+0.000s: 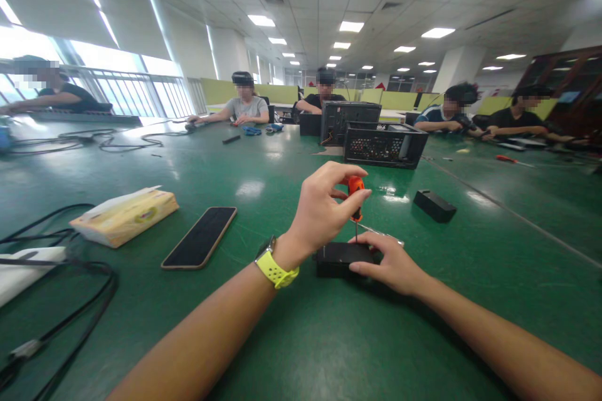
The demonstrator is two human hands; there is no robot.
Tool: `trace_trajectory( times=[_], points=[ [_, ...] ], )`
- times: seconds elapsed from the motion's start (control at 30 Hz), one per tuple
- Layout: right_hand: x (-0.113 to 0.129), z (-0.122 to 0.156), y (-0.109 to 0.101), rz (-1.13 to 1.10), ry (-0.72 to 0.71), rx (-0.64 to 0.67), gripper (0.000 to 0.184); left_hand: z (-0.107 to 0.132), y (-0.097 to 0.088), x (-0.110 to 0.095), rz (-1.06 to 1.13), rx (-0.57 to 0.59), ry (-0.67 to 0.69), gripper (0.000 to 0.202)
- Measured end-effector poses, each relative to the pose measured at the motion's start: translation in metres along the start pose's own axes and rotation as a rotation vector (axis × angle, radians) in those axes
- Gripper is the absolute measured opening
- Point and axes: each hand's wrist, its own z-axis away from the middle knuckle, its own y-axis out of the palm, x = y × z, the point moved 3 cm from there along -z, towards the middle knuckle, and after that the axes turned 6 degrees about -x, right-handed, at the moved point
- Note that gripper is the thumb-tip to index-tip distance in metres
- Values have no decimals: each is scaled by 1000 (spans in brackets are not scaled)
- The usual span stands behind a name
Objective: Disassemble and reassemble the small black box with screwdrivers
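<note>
My left hand (324, 203), with a yellow-green watch band (277, 270) at the wrist, grips the orange and black handle of a screwdriver (356, 191). The screwdriver stands upright, and its thin shaft runs down to the far edge of a small black box (339, 257) on the table. Whether the tip sits in a screw is too small to tell. My right hand (388, 260) holds the right end of that box between thumb and fingers. Behind the right fingers lies a thin silvery thing (390, 238), partly hidden.
A second black box (434, 205) lies to the right on the green table (282, 351). Leftward are a phone (200, 238), a tissue pack (126, 214) and black cables (101, 294). Computer cases (385, 144) stand ahead. Another screwdriver (508, 158) lies far right. Several people sit around the table.
</note>
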Motion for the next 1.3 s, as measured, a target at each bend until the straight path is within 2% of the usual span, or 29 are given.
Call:
trace_trajectory(
  times=[0.13,0.3,0.63,0.77,1.03,1.3],
  points=[
    [0,1,0,4,0,-4,37,0,2,-1,46,0,1,27],
    [2,1,-2,7,-2,-4,35,3,5,-4,31,17,5,28],
    [5,2,-2,-22,19,-16,33,5,5,-4,23,-27,20,20],
    [5,1,-2,-26,23,-27,32,5,6,-4,6,-58,43,24],
    [3,2,2,-50,48,-32,31,9,9,-2,14,-16,25,26],
    [2,2,3,-84,54,-38,35,9,10,-4,-8,-58,23,27]
  ],
)
